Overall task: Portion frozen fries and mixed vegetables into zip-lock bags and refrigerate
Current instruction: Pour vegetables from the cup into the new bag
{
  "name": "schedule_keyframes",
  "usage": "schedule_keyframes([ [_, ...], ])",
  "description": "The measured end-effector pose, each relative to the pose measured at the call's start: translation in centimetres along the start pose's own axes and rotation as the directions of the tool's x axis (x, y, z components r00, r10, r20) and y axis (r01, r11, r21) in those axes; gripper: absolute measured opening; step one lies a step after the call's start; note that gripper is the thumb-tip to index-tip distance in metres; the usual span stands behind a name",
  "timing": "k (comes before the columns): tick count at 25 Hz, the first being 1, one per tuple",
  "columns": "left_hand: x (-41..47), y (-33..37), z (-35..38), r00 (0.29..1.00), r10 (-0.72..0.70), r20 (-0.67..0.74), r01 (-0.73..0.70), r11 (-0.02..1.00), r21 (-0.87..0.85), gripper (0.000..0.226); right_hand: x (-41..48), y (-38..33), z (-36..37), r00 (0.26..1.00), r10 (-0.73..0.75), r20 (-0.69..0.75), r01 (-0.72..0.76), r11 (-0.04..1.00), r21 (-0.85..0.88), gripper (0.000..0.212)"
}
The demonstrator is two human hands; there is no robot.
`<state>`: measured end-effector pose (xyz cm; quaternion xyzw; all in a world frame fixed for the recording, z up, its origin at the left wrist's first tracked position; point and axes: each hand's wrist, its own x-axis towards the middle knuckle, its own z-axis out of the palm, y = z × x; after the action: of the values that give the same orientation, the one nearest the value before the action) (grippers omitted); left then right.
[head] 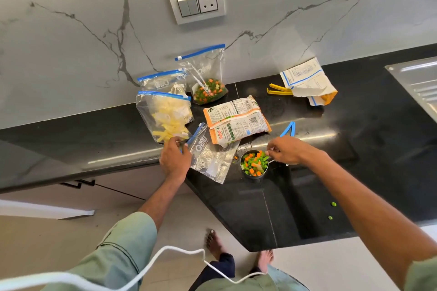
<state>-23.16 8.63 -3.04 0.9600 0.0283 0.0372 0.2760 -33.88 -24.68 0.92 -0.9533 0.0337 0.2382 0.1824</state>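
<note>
My left hand [175, 159] pinches the blue-zipped top corner of an empty zip-lock bag [212, 160] lying flat on the black counter [307, 184]. My right hand [287, 150] grips the handle of a steel measuring cup [254, 165] heaped with peas and carrot cubes, standing on the counter beside that bag. Just behind lies the orange-and-white vegetable packet [235, 120]. Two zip-lock bags of fries [165, 120] lean at the wall, and a zip-lock bag of mixed vegetables [208, 82] stands upright behind them.
A torn fries packet [309, 82] and a yellow bag clip [279, 90] lie at the back right. A blue clip [289, 129] sits behind my right hand. Loose peas [333, 203] dot the counter's front right. A steel sink [418, 82] lies at the right edge.
</note>
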Motion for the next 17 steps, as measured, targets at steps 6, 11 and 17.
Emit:
schedule_keyframes([
  [6,0.9,-1.6,-0.1,0.924,-0.144,0.354,0.103,0.986,0.133,0.007,0.5,-0.6,0.1,0.998,0.056,0.038,-0.057,0.998,0.032,0.03],
  [11,-0.2,0.7,-2.3,0.937,-0.15,0.315,0.219,0.956,-0.195,0.016,-0.5,-1.9,-0.2,0.982,0.119,-0.146,-0.116,0.993,0.023,0.038],
  [17,-3.7,6.9,-7.5,0.974,0.151,0.171,-0.029,0.826,-0.563,0.01,-2.4,-13.1,-1.6,0.915,0.147,-0.376,0.27,0.468,0.841,0.021],
])
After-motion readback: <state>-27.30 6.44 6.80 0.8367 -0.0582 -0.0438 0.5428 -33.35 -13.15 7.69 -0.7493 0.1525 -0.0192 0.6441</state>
